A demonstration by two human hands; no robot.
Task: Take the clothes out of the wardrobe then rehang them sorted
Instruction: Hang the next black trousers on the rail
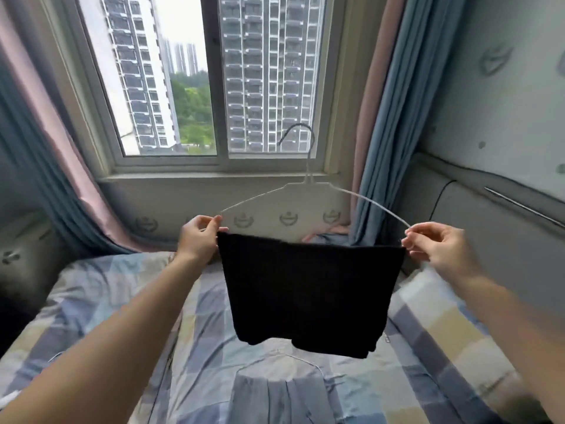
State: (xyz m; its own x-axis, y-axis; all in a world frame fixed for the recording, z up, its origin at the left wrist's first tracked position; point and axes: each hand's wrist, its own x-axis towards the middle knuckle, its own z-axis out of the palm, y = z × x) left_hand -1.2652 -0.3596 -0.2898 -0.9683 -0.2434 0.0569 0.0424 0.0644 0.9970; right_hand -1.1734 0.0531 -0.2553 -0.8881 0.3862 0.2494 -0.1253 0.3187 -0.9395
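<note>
So, head view only: white wire hanger (308,186) is held in the air over the bed (122,286), hook up, on the side toward the window (214,87). Left hand (200,237) pinches the hanger's left end, thumb and fingers closed right at the top corner of the black ribbed garment (305,289). Right hand (437,246) pinches the right end of the wire the same way. The garment is draped over the lower bar (hidden by the fabric) and hangs flat between the hands, clear of the bedding. Its hem shows two lobes, so probably shorts, can't confirm. My read on the two-ended grip: it levels the bar and spreads the fabric so it sits centred and won't slide off one side, i.e. squaring up before rehanging. The wardrobe isn't in frame, so no call on the route to it. Around: a second wire hanger (298,358) lies on the bed directly below the black piece and appears to carry a grey-blue garment (275,396). Crumpled clothes (330,235) sit at the far end of the bed under the sill. Blue and pink curtains (394,117) flank the window, the right one hanging just behind the right hand. Nothing sits between hands and hanger, and the hook is free. Likeliest snag on a swing right is that curtain.
</note>
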